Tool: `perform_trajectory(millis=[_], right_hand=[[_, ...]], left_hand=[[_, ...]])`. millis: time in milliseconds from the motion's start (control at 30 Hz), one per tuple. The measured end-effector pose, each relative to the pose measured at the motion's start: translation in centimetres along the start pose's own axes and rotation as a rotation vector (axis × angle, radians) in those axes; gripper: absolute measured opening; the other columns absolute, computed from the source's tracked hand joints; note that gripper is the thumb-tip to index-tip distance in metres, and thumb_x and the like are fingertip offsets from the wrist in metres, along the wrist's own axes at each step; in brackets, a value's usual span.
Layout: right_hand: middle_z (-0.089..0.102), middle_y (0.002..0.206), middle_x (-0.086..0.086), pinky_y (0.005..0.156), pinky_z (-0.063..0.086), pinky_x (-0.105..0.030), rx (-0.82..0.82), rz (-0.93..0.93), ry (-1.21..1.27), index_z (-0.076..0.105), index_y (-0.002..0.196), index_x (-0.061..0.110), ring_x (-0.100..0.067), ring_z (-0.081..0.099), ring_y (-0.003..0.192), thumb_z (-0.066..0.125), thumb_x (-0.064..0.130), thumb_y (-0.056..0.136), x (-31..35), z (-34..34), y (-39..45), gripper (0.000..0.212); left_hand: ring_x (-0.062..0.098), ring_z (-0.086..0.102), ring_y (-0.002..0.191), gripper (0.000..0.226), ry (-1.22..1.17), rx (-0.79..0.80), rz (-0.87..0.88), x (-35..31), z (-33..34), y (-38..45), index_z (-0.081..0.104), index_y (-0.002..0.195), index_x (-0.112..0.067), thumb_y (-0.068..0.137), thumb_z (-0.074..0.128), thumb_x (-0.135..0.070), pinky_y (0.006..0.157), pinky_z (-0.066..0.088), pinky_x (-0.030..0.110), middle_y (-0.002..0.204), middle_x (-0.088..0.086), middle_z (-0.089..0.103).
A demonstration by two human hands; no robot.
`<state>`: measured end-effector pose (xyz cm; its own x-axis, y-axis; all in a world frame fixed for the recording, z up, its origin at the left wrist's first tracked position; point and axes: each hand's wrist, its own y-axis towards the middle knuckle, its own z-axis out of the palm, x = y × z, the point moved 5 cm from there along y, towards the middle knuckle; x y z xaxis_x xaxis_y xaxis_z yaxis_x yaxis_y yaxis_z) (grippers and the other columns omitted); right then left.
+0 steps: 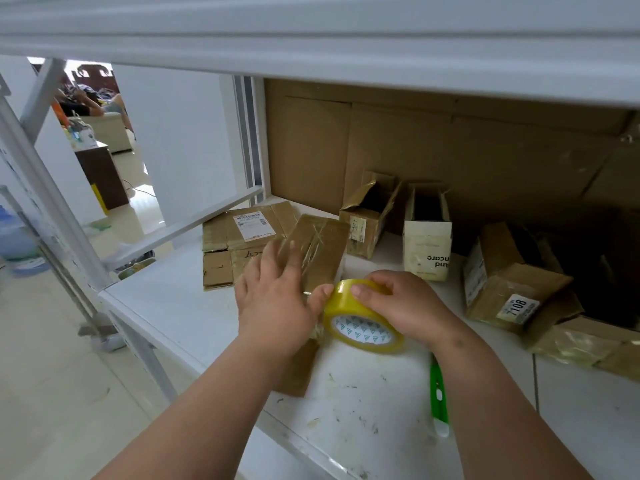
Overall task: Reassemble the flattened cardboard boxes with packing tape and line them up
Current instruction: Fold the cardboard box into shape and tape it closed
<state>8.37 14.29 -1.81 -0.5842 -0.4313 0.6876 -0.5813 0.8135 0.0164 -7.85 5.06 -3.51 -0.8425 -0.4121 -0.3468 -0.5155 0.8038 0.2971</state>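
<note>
The left hand (277, 292) lies flat, fingers spread, on the box (320, 251) near the bench's (166, 306) left edge, apparently to pin the flaps while tape goes on. The right hand (405, 303) grips the tape roll (360, 315) against the box's near end, ready to pull. Finished boxes (427, 233) stand along the back edge, probably the start of the line.

Even, bright daylight, apparently from doorway (104, 140) at left. Soft shadow under upper shelf (311, 36); right rear corner dark. Glare on taped box (317, 251) and tape roll (362, 318). Left hand (277, 299) fingers motion-blurred. Wide-angle bending at edges; overall slightly soft.
</note>
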Motion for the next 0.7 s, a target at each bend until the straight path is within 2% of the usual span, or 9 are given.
perform_trajectory(millis=[67,133,267,300,400,500,600,700], right_hand=[[0.068,0.084,-0.006,0.073,0.049,-0.033,0.018,-0.006,0.081,0.069,0.09,0.014,-0.02,0.065,0.081,0.06,0.05,0.092,-0.7,0.1,-0.6,0.037],[0.068,0.079,-0.002,0.074,0.047,-0.032,0.038,0.017,0.274,0.07,0.085,0.015,-0.017,0.065,0.079,0.065,0.049,0.088,-1.3,0.0,-1.5,0.034],[0.065,0.079,0.008,0.074,0.045,-0.022,0.079,0.078,0.474,0.066,0.077,0.022,-0.006,0.061,0.076,0.069,0.032,0.088,-2.2,-0.2,-2.5,0.016],[0.066,0.081,0.005,0.075,0.045,-0.024,0.1,0.071,0.477,0.067,0.078,0.017,-0.007,0.062,0.078,0.07,0.037,0.086,-2.3,-0.1,-2.7,0.021],[0.068,0.088,-0.013,0.082,0.044,-0.036,0.115,0.026,0.477,0.068,0.094,0.006,-0.018,0.063,0.085,0.064,0.062,0.067,-2.3,0.1,-3.2,0.063],[0.064,0.101,-0.027,0.082,0.046,-0.04,0.097,0.026,0.497,0.064,0.1,-0.001,-0.027,0.063,0.086,0.063,0.064,0.066,-2.8,0.0,-3.7,0.073],[0.066,0.1,-0.025,0.088,0.051,-0.05,0.089,0.039,0.518,0.064,0.102,-0.002,-0.035,0.066,0.093,0.064,0.048,0.08,-3.3,0.0,-4.2,0.055],[0.074,0.09,-0.004,0.089,0.052,-0.038,0.099,0.093,0.583,0.071,0.098,0.014,-0.021,0.07,0.092,0.064,0.031,0.092,-4.2,0.3,-4.0,0.019]], left_hand=[[0.023,0.011,0.15,0.081,0.052,0.002,0.141,-0.9,0.6,-0.4,0.023,0.156,-0.029,0.088,0.003,-0.069,0.119,0.007,0.041,0.164,-0.003,0.019],[0.019,0.009,0.152,0.087,0.043,0.04,0.179,-0.6,1.1,-0.2,0.02,0.157,-0.026,0.085,-0.009,-0.064,0.121,0.003,0.038,0.164,-0.004,0.02],[0.016,0.0,0.153,0.088,0.045,0.093,0.197,0.2,0.9,0.1,0.013,0.158,-0.028,0.083,-0.006,-0.071,0.122,-0.001,0.037,0.165,-0.006,0.012],[0.015,0.001,0.153,0.087,0.046,0.098,0.196,0.2,0.9,0.0,0.013,0.158,-0.028,0.084,-0.004,-0.071,0.122,0.0,0.036,0.165,-0.007,0.012],[0.013,0.002,0.152,0.08,0.034,0.127,0.176,0.0,0.7,0.2,0.015,0.158,-0.029,0.088,0.005,-0.067,0.122,0.0,0.036,0.165,-0.008,0.013],[0.012,0.002,0.152,0.079,0.023,0.139,0.167,0.1,0.5,0.4,0.017,0.157,-0.029,0.088,0.008,-0.067,0.122,0.0,0.035,0.165,-0.009,0.013],[0.011,0.0,0.152,0.075,0.007,0.165,0.173,0.2,0.6,0.4,0.017,0.157,-0.03,0.093,0.011,-0.068,0.122,-0.002,0.035,0.165,-0.01,0.011],[0.009,-0.002,0.152,0.068,-0.022,0.187,0.18,0.4,0.7,0.5,0.016,0.157,-0.032,0.098,0.017,-0.065,0.122,-0.003,0.037,0.165,-0.012,0.009]])
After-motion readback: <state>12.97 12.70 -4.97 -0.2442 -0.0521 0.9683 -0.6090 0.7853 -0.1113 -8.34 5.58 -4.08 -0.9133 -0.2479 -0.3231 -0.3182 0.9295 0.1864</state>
